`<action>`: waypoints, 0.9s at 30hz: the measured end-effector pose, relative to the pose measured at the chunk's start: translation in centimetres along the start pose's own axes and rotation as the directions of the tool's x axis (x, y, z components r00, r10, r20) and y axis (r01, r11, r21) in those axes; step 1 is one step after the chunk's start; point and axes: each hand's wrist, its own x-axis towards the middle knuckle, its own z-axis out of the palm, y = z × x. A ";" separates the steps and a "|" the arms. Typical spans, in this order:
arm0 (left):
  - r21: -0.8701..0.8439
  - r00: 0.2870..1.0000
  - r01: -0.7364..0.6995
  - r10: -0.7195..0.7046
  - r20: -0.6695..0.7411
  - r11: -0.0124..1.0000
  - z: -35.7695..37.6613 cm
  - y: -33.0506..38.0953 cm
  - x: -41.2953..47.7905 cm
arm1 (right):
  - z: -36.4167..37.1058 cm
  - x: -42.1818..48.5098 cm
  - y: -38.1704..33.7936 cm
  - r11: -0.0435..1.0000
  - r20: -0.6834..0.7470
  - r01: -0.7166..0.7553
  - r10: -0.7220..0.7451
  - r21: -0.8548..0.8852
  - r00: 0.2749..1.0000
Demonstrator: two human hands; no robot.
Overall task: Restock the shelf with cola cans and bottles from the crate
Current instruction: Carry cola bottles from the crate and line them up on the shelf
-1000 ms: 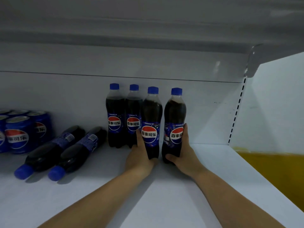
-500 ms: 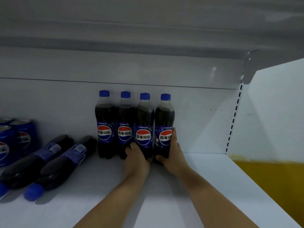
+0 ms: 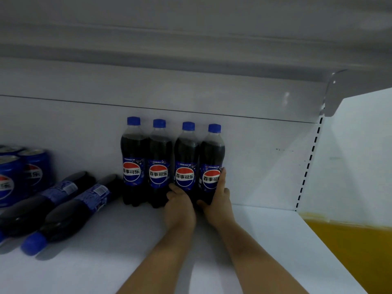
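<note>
Step in hand: seating 2 blue-capped dark cola bottles point(image 3: 187, 153) upright at the white metal shelf's point(image 3: 261, 240) rear edge. Left hand point(image 3: 179, 206) and right hand point(image 3: 219, 201): each grip holds 1 bottle low. Next, probably: release both and withdraw.

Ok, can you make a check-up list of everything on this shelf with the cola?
Surface: white shelf, flat.
Job's things: four upright bottles in a row by the back panel; two lying bottles to their left, caps toward the camera; cans at far left.
Clutter: nothing seen.
Hands: left hand grips the third bottle low down; right hand grips the fourth bottle, the rightmost.
Cables: nothing seen.
Surroundings: upper shelf overhead; yellow surface at lower right.
</note>
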 end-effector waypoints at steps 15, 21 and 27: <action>-0.220 0.998 -0.010 0.022 0.053 0.975 -5.1 0.9 -6.4 | -5.3 -4.1 -0.9 1.000 0.029 -0.015 0.015 -0.006 0.999; -0.382 0.971 -0.211 0.237 0.024 0.900 -7.7 1.6 -9.2 | -8.8 -9.6 -2.1 0.996 -0.114 -0.020 0.030 0.089 0.993; -0.772 0.910 -0.296 0.412 -0.049 0.562 -9.5 3.0 -15.5 | -13.6 -18.3 -1.9 0.975 -0.412 -0.009 0.102 0.222 0.905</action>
